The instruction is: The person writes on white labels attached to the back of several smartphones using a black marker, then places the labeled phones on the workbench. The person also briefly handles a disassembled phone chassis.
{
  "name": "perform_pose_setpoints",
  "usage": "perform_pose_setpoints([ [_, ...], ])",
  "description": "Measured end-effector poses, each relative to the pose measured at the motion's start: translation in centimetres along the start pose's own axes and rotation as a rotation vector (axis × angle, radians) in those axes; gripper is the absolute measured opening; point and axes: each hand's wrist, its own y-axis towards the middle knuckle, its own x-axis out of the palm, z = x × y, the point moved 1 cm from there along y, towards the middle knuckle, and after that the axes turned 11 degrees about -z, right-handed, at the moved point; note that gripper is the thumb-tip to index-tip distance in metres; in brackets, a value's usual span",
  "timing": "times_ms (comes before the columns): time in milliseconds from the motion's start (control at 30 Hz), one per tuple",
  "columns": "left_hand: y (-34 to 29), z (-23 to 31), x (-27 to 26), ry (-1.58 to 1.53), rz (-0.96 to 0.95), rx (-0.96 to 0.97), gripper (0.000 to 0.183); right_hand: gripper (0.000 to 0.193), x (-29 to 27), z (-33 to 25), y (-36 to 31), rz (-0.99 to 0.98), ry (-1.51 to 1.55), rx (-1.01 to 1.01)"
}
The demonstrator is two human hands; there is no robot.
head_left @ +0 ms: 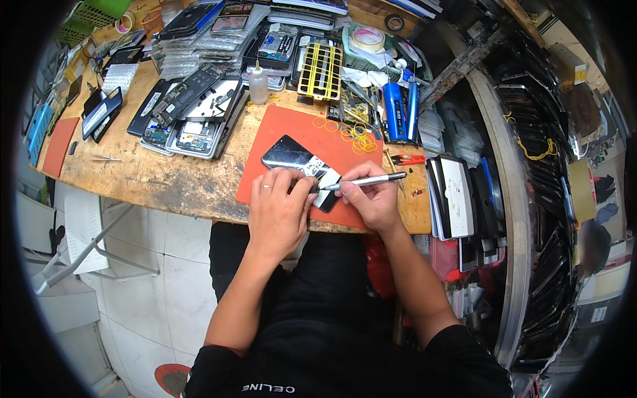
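Note:
A smartphone (pixel 288 153) with a dark, glossy surface lies slantwise on the orange-red mat (pixel 265 136), its near end partly under my hands. My right hand (pixel 375 201) grips a slim silver pen-shaped tool (pixel 371 180) like a pen, the tool's tip pointing left toward my other fingertips. Closed over the phone, my left hand (pixel 277 207) has thumb and fingers pinched on a small dark piece (pixel 313 188) close to that tip. What this piece is stays too small to tell. Yellow rubber bands (pixel 362 142) lie on the mat beyond the phone.
Opened phones (pixel 197 136) are stacked at the left, beside a squeeze bottle (pixel 258 83). Behind the mat stand a yellow-and-black rack (pixel 320 71) and a blue device (pixel 394 111). Red-handled pliers (pixel 407 160) lie right of it. Phone panels (pixel 453 199) stand along the right edge.

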Motion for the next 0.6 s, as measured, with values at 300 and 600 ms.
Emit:
perform_pose_setpoints([
  [300, -0.8, -1.2, 0.5, -0.076, 0.294, 0.082, 0.019, 0.012, 3.9, -1.6, 2.6, -0.146, -0.537, -0.067],
  [600, -1.0, 0.0, -2.0, -0.489, 0.339, -0.034, 0.040, 0.020, 4.8, -5.0, 2.6, -0.293, -0.890, 0.119],
])
